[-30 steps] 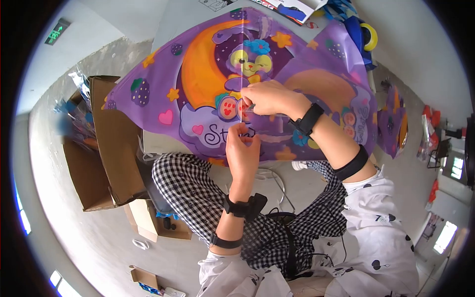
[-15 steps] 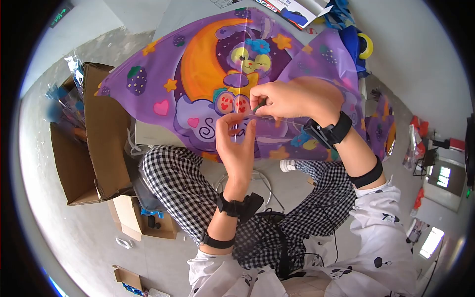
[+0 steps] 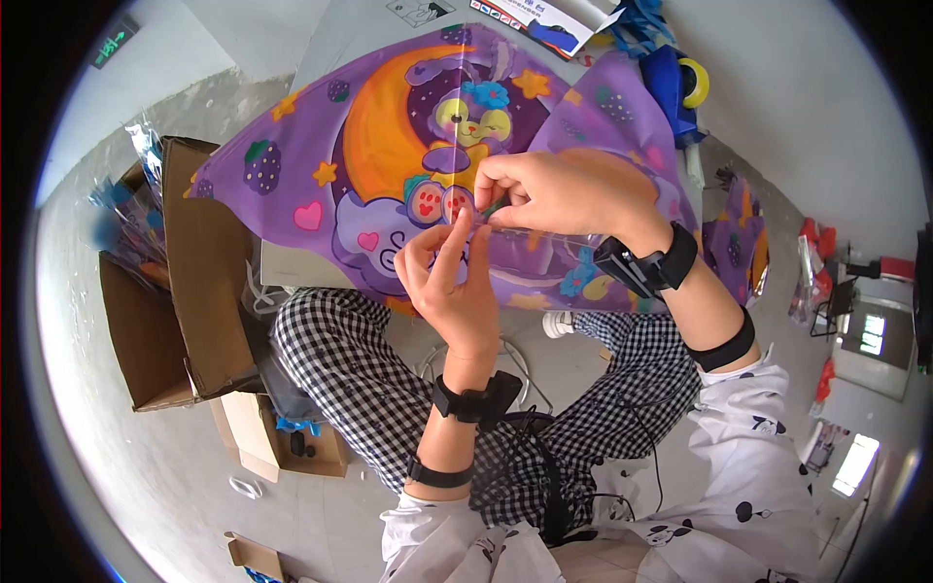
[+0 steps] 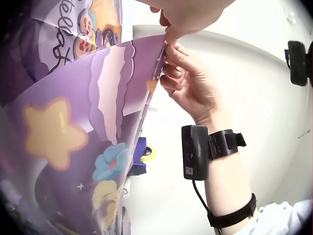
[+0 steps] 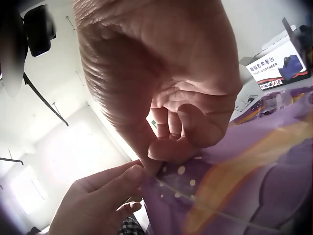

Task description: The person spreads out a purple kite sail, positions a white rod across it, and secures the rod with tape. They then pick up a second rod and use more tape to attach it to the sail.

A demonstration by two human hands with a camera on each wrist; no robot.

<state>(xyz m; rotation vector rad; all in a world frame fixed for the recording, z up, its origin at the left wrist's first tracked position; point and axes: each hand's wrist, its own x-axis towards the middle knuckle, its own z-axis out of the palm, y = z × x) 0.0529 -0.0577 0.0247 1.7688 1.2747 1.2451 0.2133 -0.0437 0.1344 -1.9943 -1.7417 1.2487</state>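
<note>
A thin purple printed sheet (image 3: 321, 185) with a moon and a bunny lies over the table, its right part folded across itself. At the folded edge, the right hand (image 3: 569, 199) pinches the film between thumb and finger. Close beside it the left hand (image 3: 452, 291) also pinches that edge, its other fingers spread. In the left wrist view the sheet (image 4: 73, 132) rises to a corner where the fingertips of the left hand (image 4: 190, 17) and right hand (image 4: 190, 85) meet. The right wrist view has the left hand (image 5: 98, 200) touching the right hand (image 5: 161, 73) there.
A blue tape dispenser (image 3: 666, 92) and a printed white box (image 3: 544, 24) stand at the table's far side. An open cardboard box (image 3: 214, 282) with wrapped items is on the left. Another purple sheet (image 3: 734, 243) hangs at the right.
Both hands have come closer together at the folded edge. The left hand moved up from the lettering, and its fingers spread. The right hand shifted slightly, still pinching.
</note>
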